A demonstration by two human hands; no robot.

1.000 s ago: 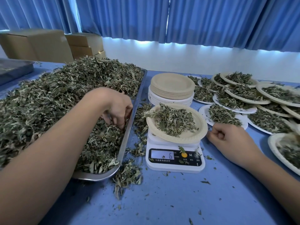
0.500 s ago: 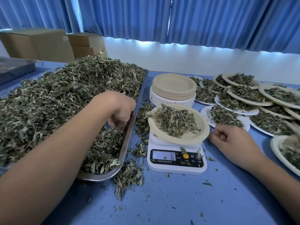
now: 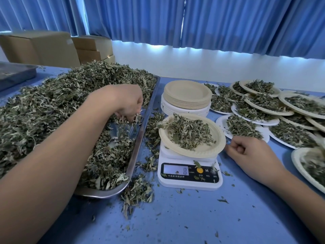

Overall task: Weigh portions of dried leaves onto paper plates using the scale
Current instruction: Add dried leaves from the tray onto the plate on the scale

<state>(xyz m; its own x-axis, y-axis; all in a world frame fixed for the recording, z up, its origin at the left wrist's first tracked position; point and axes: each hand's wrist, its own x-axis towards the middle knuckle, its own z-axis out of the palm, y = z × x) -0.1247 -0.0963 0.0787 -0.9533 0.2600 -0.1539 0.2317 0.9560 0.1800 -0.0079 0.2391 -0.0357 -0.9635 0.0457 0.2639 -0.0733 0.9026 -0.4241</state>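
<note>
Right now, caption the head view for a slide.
Left hand grips dried leaves in the tray; loaded plate sits on the scale.

Bare blue tabletop in front of the white digital scale lies open, dotted only with leaf crumbs. Left, the long steel tray heaped with dried leaves walls off that side; spilled leaf clumps clutter the narrow strip beside the scale. A stack of tan paper plates blocks behind it; overlapping leaf-filled plates crowd the right.
</note>
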